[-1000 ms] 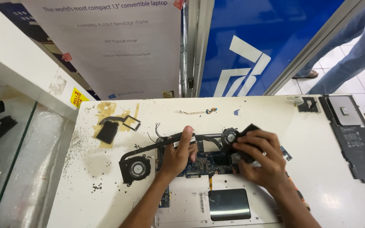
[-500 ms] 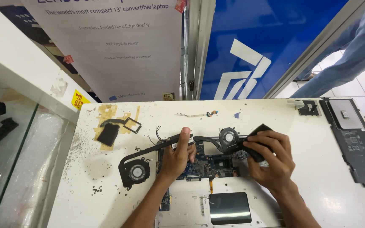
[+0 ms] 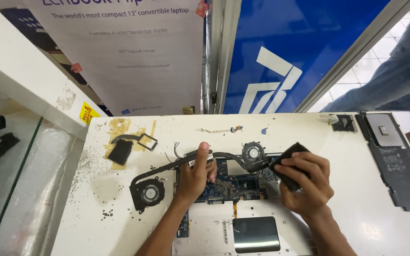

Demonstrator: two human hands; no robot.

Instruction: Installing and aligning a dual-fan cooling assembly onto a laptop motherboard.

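White stained table [image 3: 357, 189]; right hand [image 3: 307, 182] clamps black block [image 3: 288, 163], left hand [image 3: 195, 173] flat.

Bare table [image 3: 309, 137] beyond; heatpipe [image 3: 176, 163] btwn fans.

Left hand [image 3: 195, 176] pressing heat pipe [image 3: 186, 162] over blue motherboard [image 3: 236, 185], right hand [image 3: 304, 182] gripping black block [image 3: 288, 163], white table [image 3: 357, 189]
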